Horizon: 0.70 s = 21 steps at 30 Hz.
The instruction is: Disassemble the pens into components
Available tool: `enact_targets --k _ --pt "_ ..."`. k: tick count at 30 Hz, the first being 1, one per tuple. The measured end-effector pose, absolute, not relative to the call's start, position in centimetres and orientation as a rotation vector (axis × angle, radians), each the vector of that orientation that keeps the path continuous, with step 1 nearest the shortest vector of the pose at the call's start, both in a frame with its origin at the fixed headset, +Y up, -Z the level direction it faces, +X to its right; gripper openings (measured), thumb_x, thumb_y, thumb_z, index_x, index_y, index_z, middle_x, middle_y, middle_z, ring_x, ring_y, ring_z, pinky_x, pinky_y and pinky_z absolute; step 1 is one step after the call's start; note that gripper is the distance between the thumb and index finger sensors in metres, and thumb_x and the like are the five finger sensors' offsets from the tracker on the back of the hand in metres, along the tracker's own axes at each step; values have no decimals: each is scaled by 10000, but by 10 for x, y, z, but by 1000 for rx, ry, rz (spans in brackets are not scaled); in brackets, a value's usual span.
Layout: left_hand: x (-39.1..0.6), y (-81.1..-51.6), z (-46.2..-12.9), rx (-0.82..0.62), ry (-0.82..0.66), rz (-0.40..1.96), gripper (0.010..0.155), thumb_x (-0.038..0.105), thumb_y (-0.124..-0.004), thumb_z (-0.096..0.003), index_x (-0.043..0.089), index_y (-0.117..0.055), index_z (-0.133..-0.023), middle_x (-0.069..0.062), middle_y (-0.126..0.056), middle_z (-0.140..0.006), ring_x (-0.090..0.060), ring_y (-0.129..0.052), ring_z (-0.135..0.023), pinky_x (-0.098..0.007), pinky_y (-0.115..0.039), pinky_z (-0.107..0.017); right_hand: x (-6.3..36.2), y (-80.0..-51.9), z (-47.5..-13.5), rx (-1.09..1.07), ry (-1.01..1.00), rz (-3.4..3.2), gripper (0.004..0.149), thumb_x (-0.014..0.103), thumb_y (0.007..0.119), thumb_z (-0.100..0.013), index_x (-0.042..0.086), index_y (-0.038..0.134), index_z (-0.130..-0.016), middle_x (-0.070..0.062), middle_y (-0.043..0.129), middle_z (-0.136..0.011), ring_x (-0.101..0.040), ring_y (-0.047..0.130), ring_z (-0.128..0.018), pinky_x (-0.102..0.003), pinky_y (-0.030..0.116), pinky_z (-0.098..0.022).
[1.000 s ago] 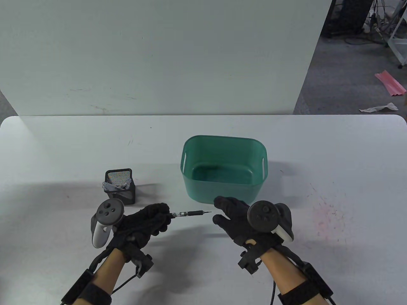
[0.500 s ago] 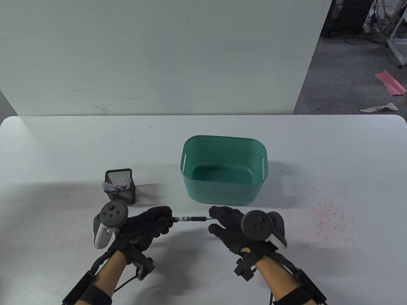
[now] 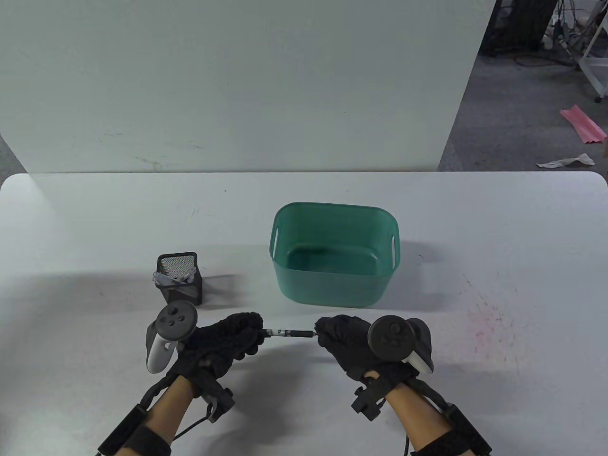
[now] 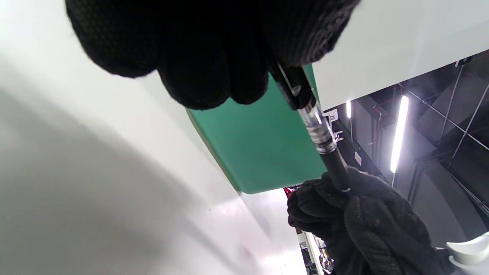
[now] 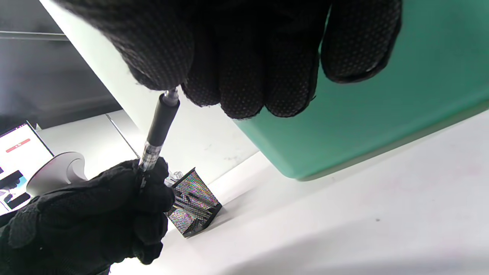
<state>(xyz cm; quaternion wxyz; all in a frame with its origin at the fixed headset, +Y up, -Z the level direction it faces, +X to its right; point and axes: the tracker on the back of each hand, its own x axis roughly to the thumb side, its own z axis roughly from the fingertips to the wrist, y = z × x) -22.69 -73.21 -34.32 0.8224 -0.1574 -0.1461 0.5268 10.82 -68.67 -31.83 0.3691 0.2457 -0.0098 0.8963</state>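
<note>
Table view shows my left hand [image 3: 223, 339] gripping the pen [image 3: 289, 332] by its clear barrel, fingers curled round it, while my right hand [image 3: 349, 339] pinches the tip end. I hold the pen level above the counter [image 3: 475, 228], near of the green bin [image 3: 335, 254], right of the mesh pen holder [image 3: 180, 280].

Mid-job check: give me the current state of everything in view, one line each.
pen: assembled, level above the table, held at both ends
left hand: grips the pen's barrel end
right hand: pinches the pen's tip end
green bin: upright, looks empty
mesh pen holder: upright, holds pens
</note>
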Motion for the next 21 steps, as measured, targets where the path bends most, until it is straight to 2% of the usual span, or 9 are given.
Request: enact_targets --k 12,21 --pt "-246 -726 -349 -289 -282 1166 443 393 -768 -547 306 -721 -979 -41 -927 -917 -248 -1032 -709 -536 -856 -544 136 -674 -325 531 -104 2233 378 360 752 -595 168 785 -918 -136 854 -880 -387 852 -811 -613 713 -612" --pt "-259 -716 -348 -240 -268 1207 443 389 -771 -547 297 -721 -978 -47 -922 -924 -257 -1028 -716 -539 -854 -543 156 -647 -329 479 -179 2165 375 363 751 -604 163 786 -918 -136 857 -873 -387 851 -806 -610 715 -615"
